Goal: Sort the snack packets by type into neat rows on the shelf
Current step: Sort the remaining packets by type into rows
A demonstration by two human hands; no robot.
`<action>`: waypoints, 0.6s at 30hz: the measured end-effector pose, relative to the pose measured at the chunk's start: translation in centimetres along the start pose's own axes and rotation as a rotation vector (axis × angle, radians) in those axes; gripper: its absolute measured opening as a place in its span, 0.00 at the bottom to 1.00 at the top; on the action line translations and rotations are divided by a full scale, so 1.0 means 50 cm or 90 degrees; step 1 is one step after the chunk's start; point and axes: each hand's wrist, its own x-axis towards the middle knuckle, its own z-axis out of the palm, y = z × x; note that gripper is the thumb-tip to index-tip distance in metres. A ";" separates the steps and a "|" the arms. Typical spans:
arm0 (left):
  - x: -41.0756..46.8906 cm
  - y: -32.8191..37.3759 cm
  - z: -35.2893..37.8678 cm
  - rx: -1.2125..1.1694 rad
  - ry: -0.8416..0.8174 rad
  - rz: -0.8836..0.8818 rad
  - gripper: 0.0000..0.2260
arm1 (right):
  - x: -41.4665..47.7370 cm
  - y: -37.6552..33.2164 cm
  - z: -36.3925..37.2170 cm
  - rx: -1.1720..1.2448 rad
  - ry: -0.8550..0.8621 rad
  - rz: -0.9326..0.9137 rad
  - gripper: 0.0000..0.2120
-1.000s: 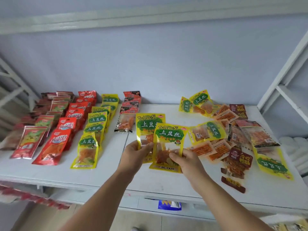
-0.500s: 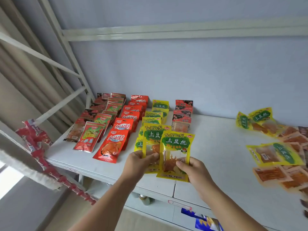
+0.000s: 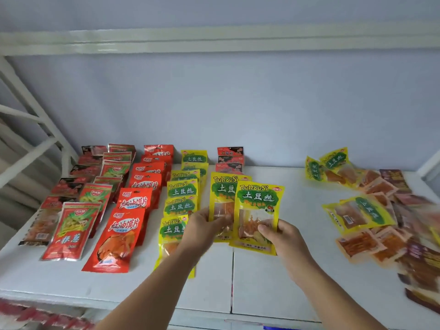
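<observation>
— Snack packets [image 3: 258, 206], two yellow ones, are held over the shelf [image 3: 262, 282]; how are they gripped?
— The left packet [image 3: 222, 194] is pinched by the left hand [image 3: 204, 231], the right packet [image 3: 259, 220] by the right hand [image 3: 283, 236], each low down so the printed fronts can be read.
— And why there?
— A matching yellow row [image 3: 182, 191] is laid just beside them, so placement there is judged likely; the unsorted pile [image 3: 381, 210] is seen well apart at the right

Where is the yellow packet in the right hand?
Head view, centre: the yellow packet, pinched by the right hand, overlaps a second yellow packet in the left hand, just right of the yellow row.
</observation>
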 end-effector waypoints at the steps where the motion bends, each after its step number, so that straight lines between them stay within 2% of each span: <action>1: 0.024 0.007 0.022 0.003 -0.004 0.004 0.04 | 0.020 -0.002 -0.018 0.006 0.012 0.002 0.02; 8: 0.198 0.052 0.147 0.083 -0.011 -0.012 0.14 | 0.170 0.005 -0.124 0.014 0.053 0.032 0.02; 12: 0.296 0.056 0.211 0.097 0.015 -0.042 0.08 | 0.249 0.019 -0.176 -0.019 0.058 0.038 0.02; 18: 0.407 0.053 0.269 0.140 0.013 -0.081 0.07 | 0.345 0.025 -0.218 -0.075 0.079 0.046 0.03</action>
